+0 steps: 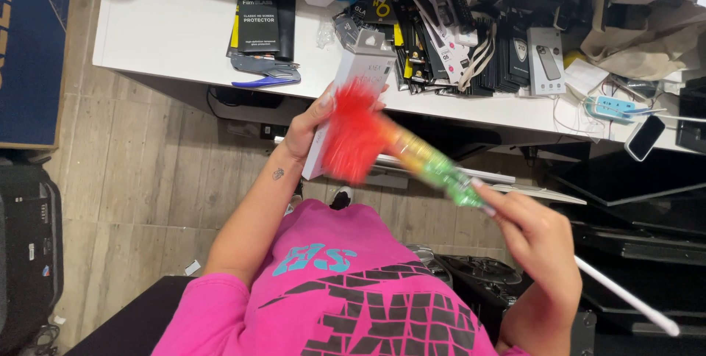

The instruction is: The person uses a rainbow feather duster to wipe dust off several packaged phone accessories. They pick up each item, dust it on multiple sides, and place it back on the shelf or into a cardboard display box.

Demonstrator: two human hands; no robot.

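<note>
right grip: right hand [540,242] is closing tight around the white handle [625,296] of a rainbow feather duster [401,146], fingers wrapped up near the green end
left grip: left hand [309,126] is clamping a long white box [346,98] from the side, holding it upright-ish above the floor, just in front of the desk [169,32]
duster head: red tip is brushing over the box face, blurry
tip: I'd be keeping the box steady and sweeping lightly, away from the cluttered packages [456,25]
</note>
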